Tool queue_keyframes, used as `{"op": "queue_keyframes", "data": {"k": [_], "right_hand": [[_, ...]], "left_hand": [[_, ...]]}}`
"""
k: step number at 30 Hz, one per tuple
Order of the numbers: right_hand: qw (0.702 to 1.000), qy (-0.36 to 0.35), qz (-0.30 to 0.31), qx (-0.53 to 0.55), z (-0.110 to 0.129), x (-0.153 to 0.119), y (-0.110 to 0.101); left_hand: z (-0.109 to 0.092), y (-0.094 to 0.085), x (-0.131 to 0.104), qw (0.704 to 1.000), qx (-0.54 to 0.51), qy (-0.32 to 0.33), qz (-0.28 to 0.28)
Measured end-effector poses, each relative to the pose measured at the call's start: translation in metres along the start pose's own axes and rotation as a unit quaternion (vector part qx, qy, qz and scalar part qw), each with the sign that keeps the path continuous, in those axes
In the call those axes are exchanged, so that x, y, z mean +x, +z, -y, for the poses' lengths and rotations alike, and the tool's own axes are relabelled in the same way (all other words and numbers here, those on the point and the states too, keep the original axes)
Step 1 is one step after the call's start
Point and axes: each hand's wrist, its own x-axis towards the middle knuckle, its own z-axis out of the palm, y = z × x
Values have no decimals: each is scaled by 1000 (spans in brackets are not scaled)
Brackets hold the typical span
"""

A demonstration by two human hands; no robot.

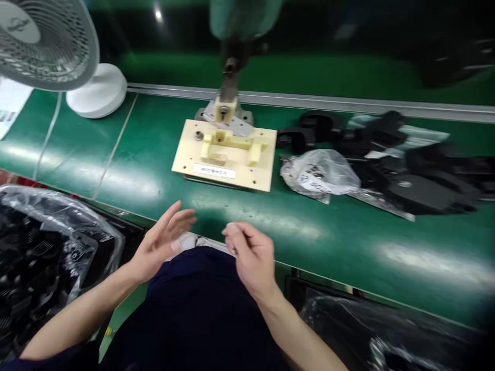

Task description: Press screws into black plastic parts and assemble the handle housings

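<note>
Fixture board (237, 157) sits on the green table (154, 134), just beyond both hands. Left hand (162, 239), slightly blurred, is spread and holds nothing; right hand (251, 252) is curled, thumb to fingers, and I cannot tell whether something is pinched there. A fan (58, 51) stands left; a clear bag (328, 172) and black parts (433, 190) lie right. The board is cream, with raised blocks and a white label (214, 171).
</note>
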Motion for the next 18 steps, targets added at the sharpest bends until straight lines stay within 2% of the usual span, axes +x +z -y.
{"op": "queue_keyframes", "data": {"k": [2, 4, 6, 8, 14, 16, 17, 18], "right_hand": [[1000, 10, -8, 0, -7, 2, -4], [1000, 15, 13, -10, -13, 3, -7], [999, 15, 25, -22, -17, 0, -9], [999, 20, 32, -28, -19, -2, -10], [998, 31, 49, -22, -23, 0, -12], [999, 26, 30, -33, -20, -6, -12], [999, 21, 14, -43, -17, -13, -11], [998, 15, -4, -56, -15, -22, -9]], "left_hand": [[-8, -3, 6, 978, -169, -120, 21], [-14, -4, 10, 943, -272, -193, 5], [-17, -2, 12, 923, -317, -220, -9], [-17, 1, 13, 922, -315, -225, -5], [-9, -2, 9, 949, -251, -190, 22], [-12, -4, 2, 974, -184, -130, 33], [-15, -3, -2, 988, -124, -80, 47], [-17, -2, -4, 998, -60, 0, 34]]}}
